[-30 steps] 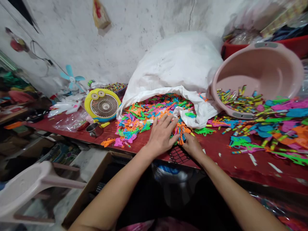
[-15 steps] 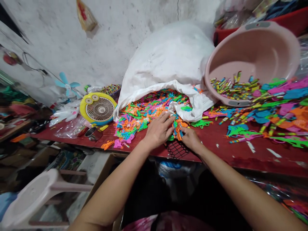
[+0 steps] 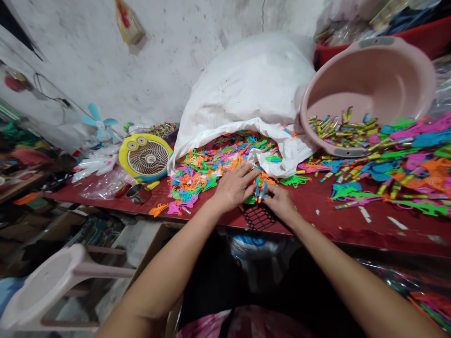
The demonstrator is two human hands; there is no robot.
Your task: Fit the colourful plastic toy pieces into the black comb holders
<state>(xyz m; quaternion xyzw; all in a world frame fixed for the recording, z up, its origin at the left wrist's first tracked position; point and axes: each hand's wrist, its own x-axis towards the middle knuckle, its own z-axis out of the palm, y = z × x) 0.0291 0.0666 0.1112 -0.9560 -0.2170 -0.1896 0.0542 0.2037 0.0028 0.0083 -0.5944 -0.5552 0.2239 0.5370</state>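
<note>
My left hand [image 3: 235, 187] lies palm down at the right front edge of a heap of small coloured plastic pieces [image 3: 197, 173], its fingers somewhat apart. Close beside it, my right hand [image 3: 280, 203] has its thumb and fingers pressed together at a small blue and orange piece [image 3: 260, 190]. The heap spills out of the mouth of a large white sack [image 3: 243, 84]. Just below both hands, a black mesh grid [image 3: 259, 218] sits at the front edge of the red table [image 3: 317, 225].
A pink basin [image 3: 366, 75] with striped sticks leans at the right, beside more coloured pieces [image 3: 419, 173]. To the left stand a yellow fan [image 3: 148, 158], a metal cup [image 3: 138, 193] and clear bags. A pale stool [image 3: 45, 281] is at the lower left.
The orange piece between my hands has given way to blue and orange ones. Both hands have stayed nearly in place, with slight finger movement.
</note>
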